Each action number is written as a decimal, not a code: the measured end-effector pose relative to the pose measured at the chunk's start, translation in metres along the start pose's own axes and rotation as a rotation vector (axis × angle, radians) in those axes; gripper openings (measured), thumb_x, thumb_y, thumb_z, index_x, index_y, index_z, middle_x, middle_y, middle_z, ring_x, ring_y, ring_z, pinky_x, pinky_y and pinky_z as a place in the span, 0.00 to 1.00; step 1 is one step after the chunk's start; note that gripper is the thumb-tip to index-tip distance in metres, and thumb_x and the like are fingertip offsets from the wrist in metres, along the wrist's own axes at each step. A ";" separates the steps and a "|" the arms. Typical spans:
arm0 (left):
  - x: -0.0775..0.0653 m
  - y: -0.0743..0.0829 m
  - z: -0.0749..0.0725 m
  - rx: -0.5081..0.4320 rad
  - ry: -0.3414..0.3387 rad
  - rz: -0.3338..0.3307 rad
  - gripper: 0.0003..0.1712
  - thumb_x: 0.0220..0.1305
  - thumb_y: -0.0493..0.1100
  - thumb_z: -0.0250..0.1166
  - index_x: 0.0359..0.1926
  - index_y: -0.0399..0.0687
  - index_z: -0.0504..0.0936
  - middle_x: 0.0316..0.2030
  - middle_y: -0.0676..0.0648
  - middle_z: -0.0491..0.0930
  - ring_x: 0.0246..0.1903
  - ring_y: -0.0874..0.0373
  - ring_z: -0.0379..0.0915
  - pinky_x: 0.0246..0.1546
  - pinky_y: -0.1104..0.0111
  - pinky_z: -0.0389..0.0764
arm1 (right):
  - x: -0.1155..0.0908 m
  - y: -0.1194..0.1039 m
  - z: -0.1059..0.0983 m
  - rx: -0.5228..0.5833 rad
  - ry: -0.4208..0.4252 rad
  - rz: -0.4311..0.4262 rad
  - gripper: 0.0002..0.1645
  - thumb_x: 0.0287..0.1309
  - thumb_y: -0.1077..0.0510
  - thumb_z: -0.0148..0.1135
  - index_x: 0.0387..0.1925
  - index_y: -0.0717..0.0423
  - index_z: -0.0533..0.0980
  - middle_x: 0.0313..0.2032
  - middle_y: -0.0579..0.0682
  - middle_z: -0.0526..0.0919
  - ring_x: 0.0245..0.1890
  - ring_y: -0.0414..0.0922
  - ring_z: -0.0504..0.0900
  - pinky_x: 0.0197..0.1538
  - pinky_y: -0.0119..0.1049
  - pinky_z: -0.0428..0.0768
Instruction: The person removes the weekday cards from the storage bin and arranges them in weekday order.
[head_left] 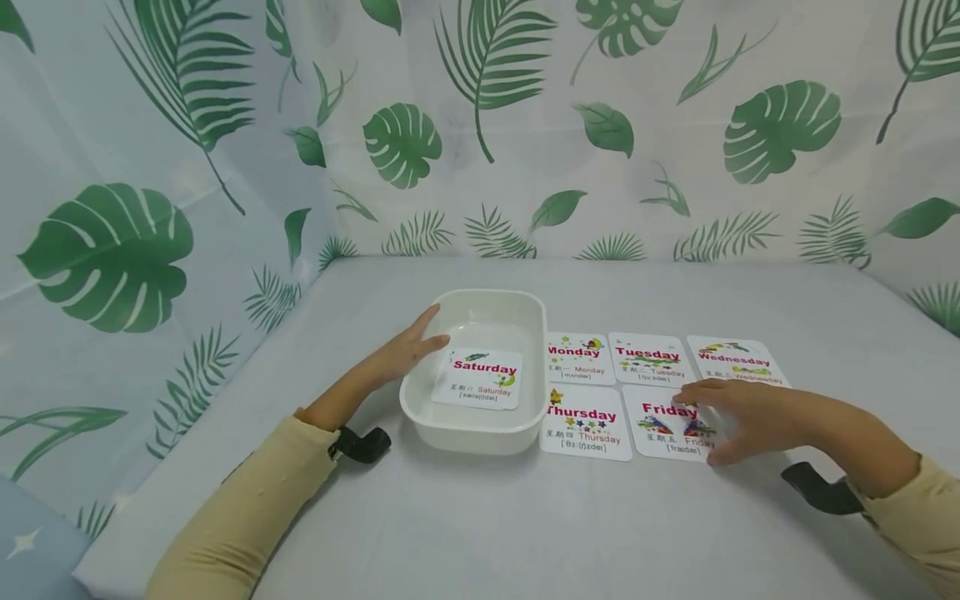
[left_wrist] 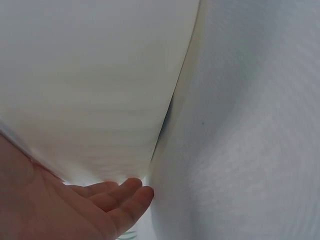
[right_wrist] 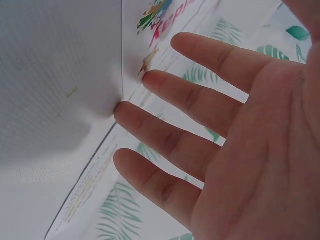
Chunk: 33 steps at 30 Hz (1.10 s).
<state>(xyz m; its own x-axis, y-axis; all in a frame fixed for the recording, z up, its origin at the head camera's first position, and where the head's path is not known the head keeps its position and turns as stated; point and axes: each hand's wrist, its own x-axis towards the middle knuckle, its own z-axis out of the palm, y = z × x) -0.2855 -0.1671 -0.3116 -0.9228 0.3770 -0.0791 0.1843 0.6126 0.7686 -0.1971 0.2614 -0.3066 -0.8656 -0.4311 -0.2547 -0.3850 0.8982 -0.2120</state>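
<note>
A white plastic basin (head_left: 472, 439) stands on the table with a Saturday card (head_left: 480, 379) lying in it, and an edge of another card shows beneath. My left hand (head_left: 401, 354) holds the basin's left side, thumb over the rim and fingers along the outer wall; the left wrist view shows those fingers (left_wrist: 122, 202) beside the wall. My right hand (head_left: 772, 412) is over the right part of the Friday card (head_left: 660, 421), fingers spread. In the right wrist view its fingers (right_wrist: 165, 135) are nearly straight, tips at the cards, with nothing gripped.
Right of the basin, the Monday (head_left: 577, 358), Tuesday (head_left: 651, 360) and Wednesday (head_left: 735, 358) cards form the back row. A Thursday card (head_left: 587, 423) lies beside Friday in front. A leaf-patterned cloth (head_left: 525, 167) hangs behind the light table (head_left: 480, 533).
</note>
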 end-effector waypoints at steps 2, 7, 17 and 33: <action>0.000 0.001 0.001 -0.002 0.005 0.004 0.41 0.69 0.54 0.45 0.71 0.53 0.31 0.72 0.44 0.33 0.70 0.45 0.30 0.67 0.46 0.39 | -0.001 0.000 0.000 -0.003 0.007 -0.010 0.45 0.35 0.42 0.72 0.58 0.50 0.68 0.60 0.60 0.67 0.57 0.63 0.66 0.52 0.61 0.68; -0.001 -0.002 0.001 -0.010 0.010 0.004 0.40 0.69 0.53 0.45 0.71 0.52 0.31 0.72 0.44 0.33 0.71 0.45 0.30 0.67 0.47 0.39 | 0.000 -0.002 0.000 -0.024 0.013 -0.026 0.44 0.36 0.43 0.72 0.58 0.50 0.68 0.59 0.60 0.69 0.56 0.63 0.67 0.52 0.61 0.68; 0.001 -0.006 -0.004 -0.025 -0.010 0.014 0.41 0.69 0.54 0.45 0.71 0.53 0.31 0.72 0.43 0.34 0.70 0.45 0.32 0.67 0.48 0.43 | 0.000 -0.010 -0.003 -0.065 0.038 -0.019 0.45 0.36 0.40 0.71 0.59 0.50 0.68 0.57 0.58 0.72 0.55 0.61 0.69 0.50 0.59 0.70; 0.002 -0.007 -0.002 -0.065 0.005 0.018 0.41 0.68 0.52 0.47 0.71 0.51 0.33 0.72 0.43 0.35 0.70 0.44 0.33 0.67 0.48 0.45 | 0.083 -0.118 -0.059 -0.191 0.276 -0.198 0.46 0.45 0.35 0.64 0.62 0.53 0.65 0.60 0.55 0.70 0.61 0.59 0.66 0.57 0.60 0.67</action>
<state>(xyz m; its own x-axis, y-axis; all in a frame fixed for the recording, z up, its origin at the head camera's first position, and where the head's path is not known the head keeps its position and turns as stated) -0.2888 -0.1721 -0.3156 -0.9212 0.3842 -0.0615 0.1791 0.5590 0.8096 -0.2421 0.1245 -0.2474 -0.8121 -0.5820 0.0425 -0.5835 0.8108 -0.0458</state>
